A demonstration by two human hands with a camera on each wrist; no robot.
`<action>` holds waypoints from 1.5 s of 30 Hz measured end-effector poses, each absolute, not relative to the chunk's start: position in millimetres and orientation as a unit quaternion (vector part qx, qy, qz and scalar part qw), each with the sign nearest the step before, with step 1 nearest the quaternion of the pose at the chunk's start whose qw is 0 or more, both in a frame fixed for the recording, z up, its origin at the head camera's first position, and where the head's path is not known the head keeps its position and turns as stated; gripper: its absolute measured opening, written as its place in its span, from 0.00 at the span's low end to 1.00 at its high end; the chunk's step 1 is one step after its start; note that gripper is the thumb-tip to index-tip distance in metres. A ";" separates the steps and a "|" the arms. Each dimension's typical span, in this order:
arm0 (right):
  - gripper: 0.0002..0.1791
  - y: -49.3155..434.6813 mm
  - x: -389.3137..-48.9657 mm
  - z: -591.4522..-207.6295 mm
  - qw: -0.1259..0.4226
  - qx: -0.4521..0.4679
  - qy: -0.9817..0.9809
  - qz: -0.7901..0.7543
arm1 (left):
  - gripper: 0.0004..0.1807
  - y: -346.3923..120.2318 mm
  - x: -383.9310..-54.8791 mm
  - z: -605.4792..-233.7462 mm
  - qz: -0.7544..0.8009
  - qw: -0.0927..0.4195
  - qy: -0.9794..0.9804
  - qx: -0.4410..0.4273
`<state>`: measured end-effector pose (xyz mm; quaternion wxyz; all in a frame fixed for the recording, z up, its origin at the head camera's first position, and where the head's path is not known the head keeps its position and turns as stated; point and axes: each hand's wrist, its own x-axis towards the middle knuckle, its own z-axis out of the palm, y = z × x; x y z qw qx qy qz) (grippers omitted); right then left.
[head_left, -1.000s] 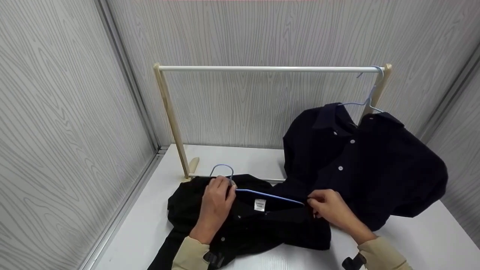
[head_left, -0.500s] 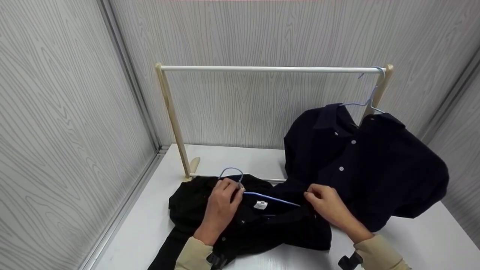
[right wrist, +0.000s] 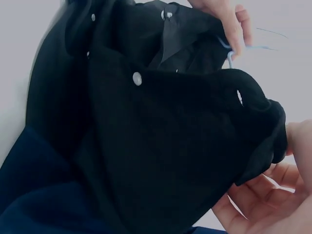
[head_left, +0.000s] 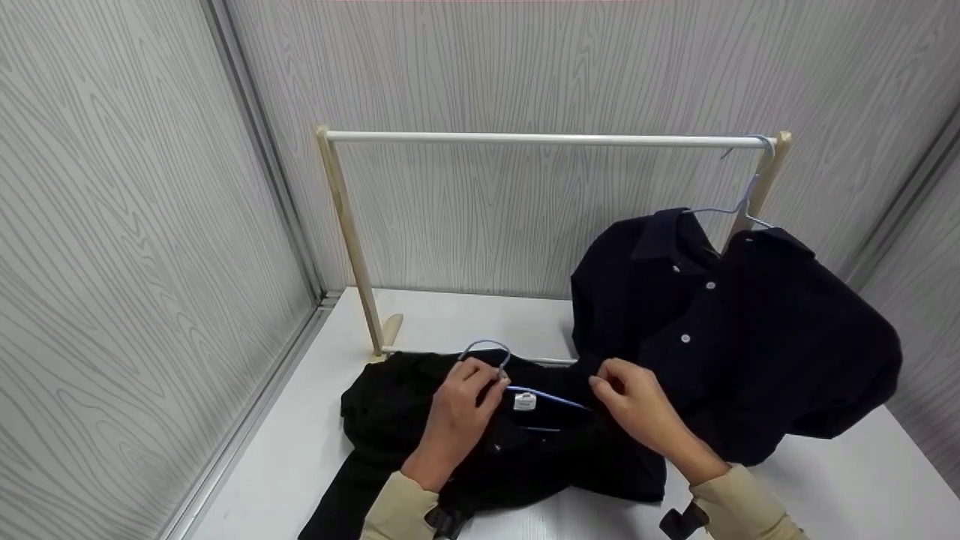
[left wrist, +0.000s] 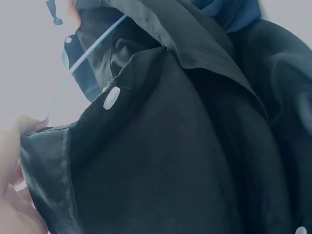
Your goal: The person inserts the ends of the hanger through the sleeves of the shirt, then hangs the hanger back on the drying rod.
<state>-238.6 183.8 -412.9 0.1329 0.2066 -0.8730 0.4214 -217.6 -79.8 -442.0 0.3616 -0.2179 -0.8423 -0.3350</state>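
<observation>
A black shirt (head_left: 540, 472) with pale buttons lies on the white table, its neck opening facing me and a white label (head_left: 525, 402) inside. A blue wire hanger (head_left: 551, 396) runs through that opening, its hook standing above the cloth. My left hand (head_left: 461, 412) pinches the hanger just below the hook. At the right side of the collar, my right hand (head_left: 641, 405) pinches the shirt's edge between thumb and fingers. In the right wrist view, collar cloth (right wrist: 258, 141) is gathered against my right fingers. The hanger's far right end is hidden by fabric.
Behind stands a garment rack with a white rail (head_left: 525, 139) and wooden posts (head_left: 349, 240). A navy shirt (head_left: 750, 322) hangs on a blue hanger at the rail's right end, drooping beside my right hand. Grey wood-patterned walls (head_left: 480, 67) enclose the table (head_left: 262, 457).
My left hand has moved right with the hanger, pushing it deeper into the black shirt. My right hand has shifted slightly left and up with the collar edge.
</observation>
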 end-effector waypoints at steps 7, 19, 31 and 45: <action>0.18 165.4 -235.6 -408.5 0.161 0.235 -0.851 0.442 | 0.05 -66.8 -219.4 -441.5 -0.323 0.373 -0.838 -0.234; 0.11 132.5 -230.9 -399.6 0.168 0.315 -0.834 0.420 | 0.08 -53.5 -223.4 -434.5 -0.280 0.402 -0.840 -0.235; 0.13 135.4 -230.6 -411.4 0.176 0.345 -0.857 0.339 | 0.07 -60.5 -226.3 -434.9 -0.338 0.376 -0.826 -0.250; 0.09 145.1 -241.7 -416.8 0.218 0.365 -0.830 0.361 | 0.16 -97.9 -226.8 -425.5 -0.340 0.251 -0.868 -0.261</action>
